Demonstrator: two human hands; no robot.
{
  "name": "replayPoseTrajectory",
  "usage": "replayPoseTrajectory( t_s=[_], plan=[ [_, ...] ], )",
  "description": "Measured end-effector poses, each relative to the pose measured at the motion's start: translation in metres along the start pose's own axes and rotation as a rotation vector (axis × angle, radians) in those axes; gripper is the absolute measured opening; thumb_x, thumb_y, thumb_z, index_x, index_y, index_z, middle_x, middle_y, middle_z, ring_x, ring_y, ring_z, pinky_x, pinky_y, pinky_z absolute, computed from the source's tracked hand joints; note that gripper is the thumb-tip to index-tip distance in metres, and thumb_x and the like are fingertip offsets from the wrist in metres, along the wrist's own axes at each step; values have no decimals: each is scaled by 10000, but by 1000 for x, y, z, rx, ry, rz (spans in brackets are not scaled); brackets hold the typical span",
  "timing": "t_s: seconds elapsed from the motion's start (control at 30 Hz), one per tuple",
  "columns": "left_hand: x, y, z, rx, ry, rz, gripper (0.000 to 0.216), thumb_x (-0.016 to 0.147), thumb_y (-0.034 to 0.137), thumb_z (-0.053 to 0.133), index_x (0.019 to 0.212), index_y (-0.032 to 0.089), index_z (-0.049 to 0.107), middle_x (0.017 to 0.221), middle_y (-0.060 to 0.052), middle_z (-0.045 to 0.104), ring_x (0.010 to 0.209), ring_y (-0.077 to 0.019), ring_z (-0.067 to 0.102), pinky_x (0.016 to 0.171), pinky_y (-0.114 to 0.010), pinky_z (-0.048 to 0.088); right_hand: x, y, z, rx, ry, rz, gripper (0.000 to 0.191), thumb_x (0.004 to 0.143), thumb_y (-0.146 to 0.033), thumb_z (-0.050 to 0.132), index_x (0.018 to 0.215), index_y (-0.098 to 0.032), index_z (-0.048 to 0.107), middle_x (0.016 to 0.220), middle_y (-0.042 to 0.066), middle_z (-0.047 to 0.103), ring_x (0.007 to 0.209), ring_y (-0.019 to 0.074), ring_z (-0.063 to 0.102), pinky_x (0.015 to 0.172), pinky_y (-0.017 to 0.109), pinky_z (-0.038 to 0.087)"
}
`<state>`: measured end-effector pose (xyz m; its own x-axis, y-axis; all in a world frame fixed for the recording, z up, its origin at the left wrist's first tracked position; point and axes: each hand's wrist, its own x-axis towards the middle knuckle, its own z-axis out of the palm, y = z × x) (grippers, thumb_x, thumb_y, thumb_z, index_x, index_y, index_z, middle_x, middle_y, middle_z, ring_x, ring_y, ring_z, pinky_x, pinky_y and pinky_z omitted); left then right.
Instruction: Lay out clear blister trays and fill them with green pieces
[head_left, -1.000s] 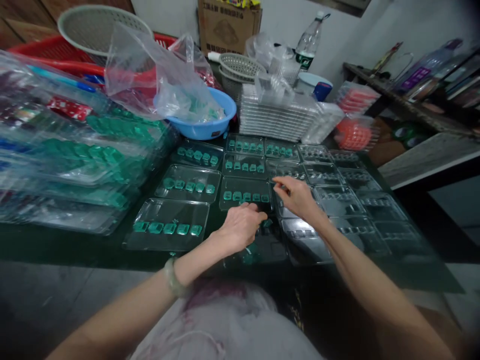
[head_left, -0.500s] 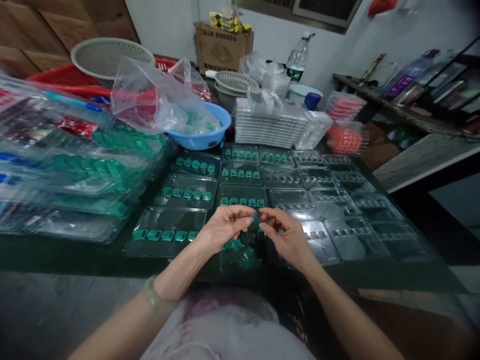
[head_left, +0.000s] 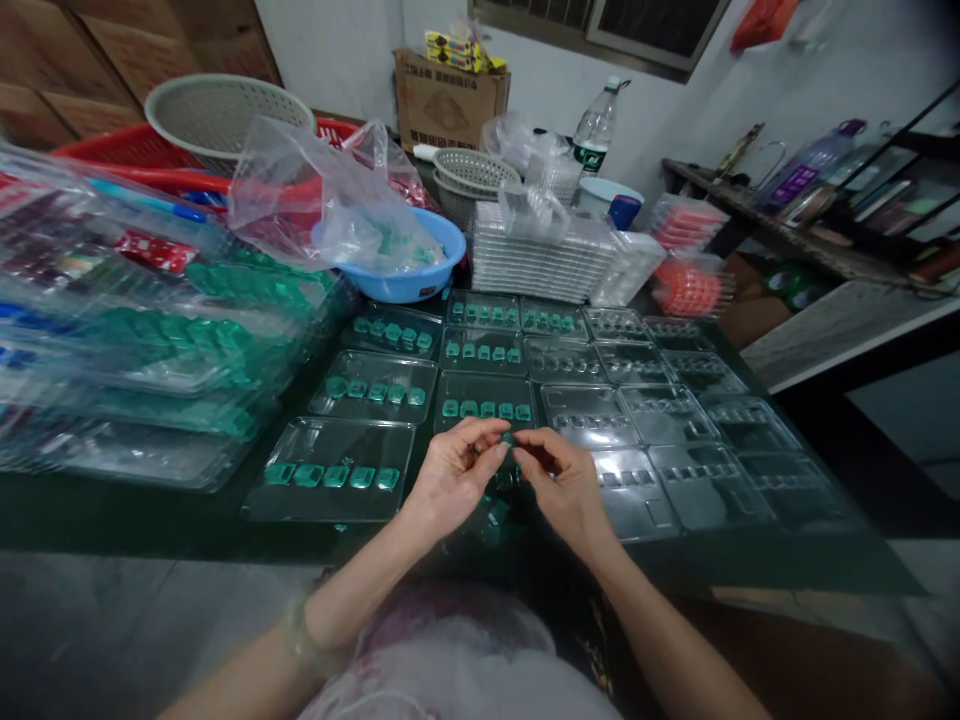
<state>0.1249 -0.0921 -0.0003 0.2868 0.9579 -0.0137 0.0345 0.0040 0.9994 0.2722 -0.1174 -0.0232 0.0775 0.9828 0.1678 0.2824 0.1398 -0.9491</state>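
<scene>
My left hand (head_left: 459,472) is closed in a pinch on a small green plastic piece (head_left: 508,440). From the other side, the thumb and fingertips of my right hand (head_left: 564,482) pinch together at the same piece, which they partly hide. Below the hands, loose green pieces (head_left: 495,515) lie in a pile at the table's front. Just beyond is a clear tray (head_left: 480,385) with a row of green pieces. Left of my left hand, another clear tray (head_left: 337,440) holds a similar row. Clear trays with unfilled-looking slots (head_left: 634,475) lie right of my right hand.
A tall heap of filled clear packs (head_left: 187,390) stands at the left. Behind the trays are a blue basin (head_left: 409,285) with a plastic bag (head_left: 285,200), a stack of clear trays (head_left: 536,255) and a bottle (head_left: 596,125). A shelf (head_left: 787,230) borders the right.
My right hand has moved slightly left, and its fingertips have closed in on the small green piece. My left hand has turned a little around it. The view has shifted slightly.
</scene>
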Motion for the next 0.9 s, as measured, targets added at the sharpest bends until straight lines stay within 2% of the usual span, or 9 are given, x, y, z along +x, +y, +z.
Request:
replayPoseTrajectory(
  t_s=[0.2, 0.3, 0.43, 0.5, 0.57, 0.67, 0.73, 0.8, 0.9],
  plan=[
    [-1, 5, -8, 32, -158, 57, 169, 777, 252, 558, 876, 157, 656, 794, -20, 504, 636, -104, 471, 549, -217, 377, -2, -3, -3, 131, -58, 140, 86, 742, -273, 606, 782, -198, 621, 648, -22, 559, 524, 93, 459, 476, 214, 368],
    [-1, 2, -10, -123, -226, -23, 119, 748, 248, 608, 819, 153, 616, 717, 9, 495, 598, -86, 447, 521, -201, 345, -1, -11, -6, 176, -137, 182, 95, 731, -270, 618, 712, -179, 597, 591, -40, 507, 496, 72, 406, 448, 194, 313],
    [0, -8, -8, -388, -284, -95, 173, 668, 206, 692, 736, 150, 543, 694, 21, 515, 575, -69, 439, 514, -188, 329, 0, -20, -8, 240, -230, 233, 120, 748, -270, 601, 689, -170, 570, 525, -60, 443, 464, 58, 353, 434, 188, 263],
    [0, -10, -7, -446, -262, -101, 206, 638, 173, 715, 678, 142, 516, 679, 16, 527, 592, -73, 462, 542, -193, 351, 1, -20, -7, 277, -248, 247, 137, 752, -281, 597, 683, -170, 555, 509, -64, 431, 457, 57, 344, 431, 189, 250],
    [0, -8, -6, -473, -197, -115, 221, 638, 160, 718, 640, 137, 498, 631, 25, 519, 547, -54, 445, 508, -174, 336, 1, -16, -5, 302, -238, 260, 149, 752, -289, 593, 675, -171, 544, 495, -67, 420, 448, 57, 337, 425, 190, 238],
    [1, -4, -4, -544, -123, -173, 179, 682, 182, 693, 690, 145, 518, 541, 64, 455, 412, -10, 316, 385, -142, 214, 1, -8, 0, 374, -213, 298, 151, 755, -298, 582, 680, -179, 526, 463, -81, 381, 412, 55, 304, 406, 193, 221],
    [2, -3, -3, -636, -108, -264, 172, 692, 192, 686, 721, 154, 521, 512, 80, 422, 369, 0, 259, 349, -143, 153, 0, -4, 3, 431, -214, 317, 144, 762, -298, 573, 690, -186, 517, 449, -90, 353, 392, 53, 281, 395, 193, 221],
    [5, -4, -2, -741, -88, -380, 203, 661, 174, 704, 693, 152, 504, 519, 75, 435, 365, 2, 286, 339, -139, 157, 0, -3, 4, 430, -206, 308, 136, 773, -297, 563, 702, -188, 521, 457, -88, 350, 392, 54, 281, 388, 192, 229],
    [10, -8, -2, -849, -20, -499, 227, 625, 158, 720, 672, 153, 498, 532, 68, 449, 390, -9, 370, 331, -130, 182, -1, -8, 0, 281, -113, 198, 121, 783, -285, 556, 877, -208, 568, 604, -44, 478, 471, 72, 398, 428, 200, 319]
  ],
)
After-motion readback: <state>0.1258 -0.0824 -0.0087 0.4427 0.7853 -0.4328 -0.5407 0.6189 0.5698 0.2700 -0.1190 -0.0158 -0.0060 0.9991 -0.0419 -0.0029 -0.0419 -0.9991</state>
